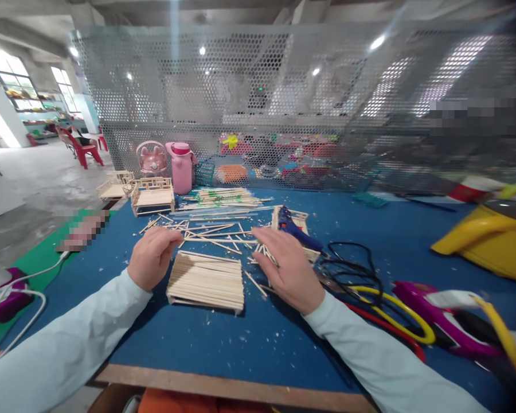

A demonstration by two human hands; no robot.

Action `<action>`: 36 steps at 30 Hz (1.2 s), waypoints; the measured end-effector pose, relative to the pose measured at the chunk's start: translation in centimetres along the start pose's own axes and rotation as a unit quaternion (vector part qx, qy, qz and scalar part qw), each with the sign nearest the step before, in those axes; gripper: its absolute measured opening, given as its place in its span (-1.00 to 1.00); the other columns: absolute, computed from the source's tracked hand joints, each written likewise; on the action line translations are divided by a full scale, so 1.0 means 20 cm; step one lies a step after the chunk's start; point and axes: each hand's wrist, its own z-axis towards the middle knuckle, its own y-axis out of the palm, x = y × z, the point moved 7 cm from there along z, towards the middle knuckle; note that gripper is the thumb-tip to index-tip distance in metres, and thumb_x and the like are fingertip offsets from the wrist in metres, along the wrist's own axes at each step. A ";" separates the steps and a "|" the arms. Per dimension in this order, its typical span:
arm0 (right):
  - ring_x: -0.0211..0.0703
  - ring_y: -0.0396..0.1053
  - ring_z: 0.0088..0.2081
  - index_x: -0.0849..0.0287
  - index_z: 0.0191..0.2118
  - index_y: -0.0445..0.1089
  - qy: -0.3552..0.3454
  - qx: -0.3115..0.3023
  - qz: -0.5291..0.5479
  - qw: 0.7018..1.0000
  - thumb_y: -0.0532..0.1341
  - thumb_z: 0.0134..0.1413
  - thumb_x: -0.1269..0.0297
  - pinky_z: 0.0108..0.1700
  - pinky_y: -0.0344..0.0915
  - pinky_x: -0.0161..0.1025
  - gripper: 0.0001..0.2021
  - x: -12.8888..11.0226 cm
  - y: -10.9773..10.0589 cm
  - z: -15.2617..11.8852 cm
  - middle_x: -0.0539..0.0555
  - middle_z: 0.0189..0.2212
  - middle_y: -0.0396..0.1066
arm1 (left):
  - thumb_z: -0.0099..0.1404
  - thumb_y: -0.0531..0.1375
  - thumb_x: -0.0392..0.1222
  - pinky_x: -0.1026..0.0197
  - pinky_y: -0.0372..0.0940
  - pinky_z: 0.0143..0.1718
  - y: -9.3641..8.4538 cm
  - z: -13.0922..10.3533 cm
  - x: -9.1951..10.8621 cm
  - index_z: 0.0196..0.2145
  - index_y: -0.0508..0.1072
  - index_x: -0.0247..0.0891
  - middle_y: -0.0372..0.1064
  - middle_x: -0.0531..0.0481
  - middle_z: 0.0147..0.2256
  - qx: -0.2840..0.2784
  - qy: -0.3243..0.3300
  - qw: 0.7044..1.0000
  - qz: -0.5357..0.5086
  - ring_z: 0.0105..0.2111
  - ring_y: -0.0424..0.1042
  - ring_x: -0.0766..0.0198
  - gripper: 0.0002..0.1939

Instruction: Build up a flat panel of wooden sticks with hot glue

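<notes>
My left hand (pixel 155 258) is closed, its fingertips pressed together by the end of a thin wooden stick (pixel 219 240); whether it grips that stick I cannot tell. My right hand (pixel 289 267) is open, thumb and fingers apart, over loose sticks and beside a small wooden frame. Between and just below my hands lies a flat panel of sticks (pixel 206 281) set side by side, with cross pieces at its edges. Several loose sticks (pixel 232 248) lie crossed behind it. A dark blue glue gun (pixel 294 228) rests on the wooden frame (pixel 301 218) beyond my right hand.
Small stick-built furniture (pixel 153 196), a pink bottle (pixel 182 169) and bundled sticks (pixel 223 197) stand at the back left. A perforated metal screen (pixel 249 86) rises behind the blue table (pixel 189 344). Black cable, yellow-handled scissors (pixel 406 304) and a yellow container (pixel 490 241) are rightward.
</notes>
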 end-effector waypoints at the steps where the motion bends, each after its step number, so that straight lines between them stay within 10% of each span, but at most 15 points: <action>1: -0.05 0.38 -0.11 0.21 -0.04 0.31 -0.004 -0.020 0.012 1.000 0.04 0.16 0.32 -0.08 0.29 -0.07 -0.73 0.00 0.02 0.00 0.19 -0.17 0.45 | 0.28 -0.02 -0.34 0.33 0.25 -0.36 -0.01 0.00 0.01 -0.39 0.41 -0.26 0.43 -0.01 -0.48 0.006 -0.003 1.000 -0.013 -0.43 0.37 0.33 -0.78; 9: -0.15 0.45 -0.26 0.19 -0.18 0.33 0.095 -0.124 0.104 0.982 -0.05 0.21 0.34 -0.26 0.30 -0.28 -0.77 0.04 0.11 -0.04 0.13 -0.28 0.49 | 0.23 0.02 -0.24 0.33 0.23 -0.47 0.03 -0.07 -0.28 -0.24 0.34 -0.28 0.38 0.05 -0.49 -0.015 -0.312 0.948 -0.064 -0.56 0.34 0.36 -0.83; 15: -0.21 0.30 -0.52 0.18 -0.22 0.23 0.156 -0.217 0.151 0.952 -0.09 0.19 0.31 -0.42 0.19 -0.29 -0.81 0.05 0.17 -0.06 0.00 -0.54 0.36 | 0.18 0.06 0.05 0.32 0.10 -0.74 0.27 -0.22 -0.31 -0.23 0.31 -0.27 0.22 0.16 -0.67 -0.260 -0.485 0.798 -0.246 -0.77 0.17 0.37 -0.66; 21: -0.24 0.28 -0.47 0.15 -0.36 0.26 0.160 -0.212 0.184 0.946 -0.03 0.15 0.31 -0.39 0.18 -0.31 -0.84 0.06 0.17 -0.06 0.01 -0.49 0.35 | -0.16 0.35 -0.02 0.36 0.05 -0.68 0.35 -0.25 -0.20 -0.20 0.33 -0.35 0.12 0.26 -0.73 -0.287 -0.488 0.722 -0.397 -0.72 0.13 0.45 -0.42; 36: -0.22 0.42 -0.46 0.16 -0.34 0.36 0.114 -0.106 0.170 0.973 0.08 0.08 0.35 -0.42 0.32 -0.33 -0.88 0.06 0.04 -0.02 0.05 -0.45 0.49 | -0.24 0.39 -0.26 0.30 0.24 -0.46 0.25 -0.18 -0.14 -0.22 0.39 -0.34 0.38 0.13 -0.56 -0.152 -0.496 0.705 -0.483 -0.55 0.36 0.40 -0.46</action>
